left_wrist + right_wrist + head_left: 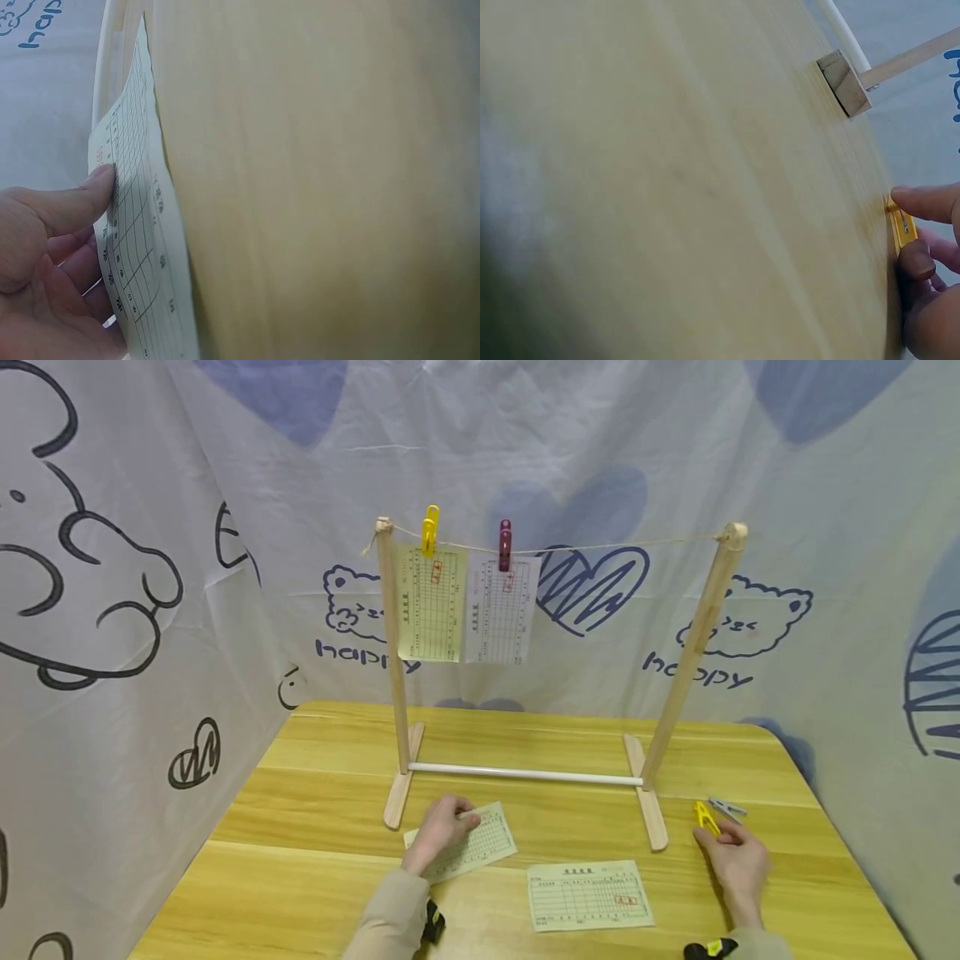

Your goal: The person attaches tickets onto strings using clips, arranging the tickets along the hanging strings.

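My left hand (444, 832) pinches a pale green printed slip (487, 842) by its far edge, thumb on top and fingers beneath, as the left wrist view shows. That slip (142, 217) is tilted off the wooden table. Over on the right, my right hand (738, 864) has thumb and fingers on a yellow clothespin (705, 817), also seen as a yellow clip (904, 225) in the right wrist view. A grey clothespin (727, 810) lies just beyond it. Between the hands a second printed slip (590, 896) lies flat on the table.
A wooden frame (397, 652) with a string (622, 543) stands at the back. From the string hang a yellowish slip (430, 610) under a yellow clothespin (430, 531) and a whitish slip (501, 618) under a dark red clothespin (505, 545). A white rod (525, 772) joins the feet.
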Action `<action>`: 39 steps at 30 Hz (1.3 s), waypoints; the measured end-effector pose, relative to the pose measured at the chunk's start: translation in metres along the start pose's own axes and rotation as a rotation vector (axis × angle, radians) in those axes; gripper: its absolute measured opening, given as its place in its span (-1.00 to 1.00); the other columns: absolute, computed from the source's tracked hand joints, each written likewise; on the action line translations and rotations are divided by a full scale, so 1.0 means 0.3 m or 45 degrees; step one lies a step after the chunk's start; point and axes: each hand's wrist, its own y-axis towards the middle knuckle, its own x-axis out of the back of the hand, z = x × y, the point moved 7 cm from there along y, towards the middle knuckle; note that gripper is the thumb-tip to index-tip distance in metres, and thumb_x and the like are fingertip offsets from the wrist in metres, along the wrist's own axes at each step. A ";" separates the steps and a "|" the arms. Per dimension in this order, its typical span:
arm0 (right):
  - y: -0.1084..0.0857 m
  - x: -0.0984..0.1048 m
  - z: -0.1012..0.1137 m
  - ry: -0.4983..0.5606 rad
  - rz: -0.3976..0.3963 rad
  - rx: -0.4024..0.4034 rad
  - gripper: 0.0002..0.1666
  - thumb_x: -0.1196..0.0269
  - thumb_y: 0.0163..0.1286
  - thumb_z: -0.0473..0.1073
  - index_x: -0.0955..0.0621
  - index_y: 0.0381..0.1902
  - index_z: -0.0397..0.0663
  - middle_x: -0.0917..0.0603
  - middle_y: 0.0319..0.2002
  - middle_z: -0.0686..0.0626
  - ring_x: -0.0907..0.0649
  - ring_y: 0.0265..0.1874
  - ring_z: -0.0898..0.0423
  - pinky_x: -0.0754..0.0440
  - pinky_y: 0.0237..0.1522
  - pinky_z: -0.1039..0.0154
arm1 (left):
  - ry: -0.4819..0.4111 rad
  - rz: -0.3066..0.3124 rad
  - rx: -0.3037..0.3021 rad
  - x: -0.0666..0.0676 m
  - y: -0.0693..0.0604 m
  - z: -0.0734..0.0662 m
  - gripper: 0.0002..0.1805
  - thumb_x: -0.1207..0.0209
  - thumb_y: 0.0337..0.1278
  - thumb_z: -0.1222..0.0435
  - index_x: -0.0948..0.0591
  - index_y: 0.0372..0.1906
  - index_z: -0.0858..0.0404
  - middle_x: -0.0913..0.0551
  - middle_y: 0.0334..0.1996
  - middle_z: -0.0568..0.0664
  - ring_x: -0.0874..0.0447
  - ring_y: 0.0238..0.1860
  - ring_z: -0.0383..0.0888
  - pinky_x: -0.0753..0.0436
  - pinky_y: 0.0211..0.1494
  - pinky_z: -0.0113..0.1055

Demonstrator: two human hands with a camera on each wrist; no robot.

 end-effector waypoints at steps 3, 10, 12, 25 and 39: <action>0.001 -0.004 0.004 0.000 0.007 0.047 -0.50 -0.47 0.14 -0.17 -0.68 -0.01 -0.37 -0.61 -0.52 0.06 -0.37 -0.61 0.48 -0.33 -0.56 0.53 | 0.010 -0.004 -0.010 -0.001 0.001 0.002 -0.89 -0.29 0.28 0.31 -0.72 -0.23 0.30 -0.75 -0.23 0.09 -0.59 -0.23 -0.12 -0.60 -0.13 -0.19; 0.000 -0.015 0.011 -0.019 0.076 0.060 -0.48 -0.44 0.11 -0.19 -0.68 0.02 -0.35 -0.69 -0.26 -0.23 -0.37 -0.53 0.50 -0.34 -0.49 0.58 | 0.024 -0.013 -0.018 0.002 0.003 0.006 -0.89 -0.30 0.27 0.30 -0.72 -0.24 0.29 -0.76 -0.23 0.09 -0.60 -0.22 -0.11 -0.61 -0.09 -0.15; 0.000 -0.015 0.014 -0.025 0.096 0.055 -0.45 -0.46 0.10 -0.18 -0.67 0.03 -0.36 -0.68 -0.20 -0.29 -0.39 -0.50 0.46 -0.33 -0.48 0.57 | 0.024 -0.012 -0.017 0.002 0.003 0.007 -0.90 -0.31 0.26 0.31 -0.72 -0.25 0.28 -0.76 -0.23 0.08 -0.59 -0.23 -0.12 -0.60 -0.11 -0.17; -0.001 -0.011 0.013 -0.033 0.094 0.022 -0.44 -0.50 0.13 -0.19 -0.66 0.05 -0.40 -0.67 -0.17 -0.34 -0.48 -0.40 0.25 -0.28 -0.48 0.60 | 0.034 -0.012 -0.025 0.001 -0.003 -0.002 -0.90 -0.31 0.26 0.31 -0.72 -0.25 0.29 -0.76 -0.21 0.10 -0.66 -0.11 0.00 -0.65 0.06 0.04; 0.006 -0.015 0.012 -0.066 0.109 0.031 -0.43 -0.50 0.13 -0.17 -0.66 0.06 -0.38 -0.66 -0.16 -0.32 -0.53 -0.35 0.13 -0.33 -0.41 0.50 | 0.014 -0.002 -0.032 0.000 -0.001 -0.002 -0.90 -0.30 0.27 0.31 -0.72 -0.28 0.29 -0.74 -0.29 0.06 -0.51 -0.32 -0.15 -0.52 -0.23 -0.27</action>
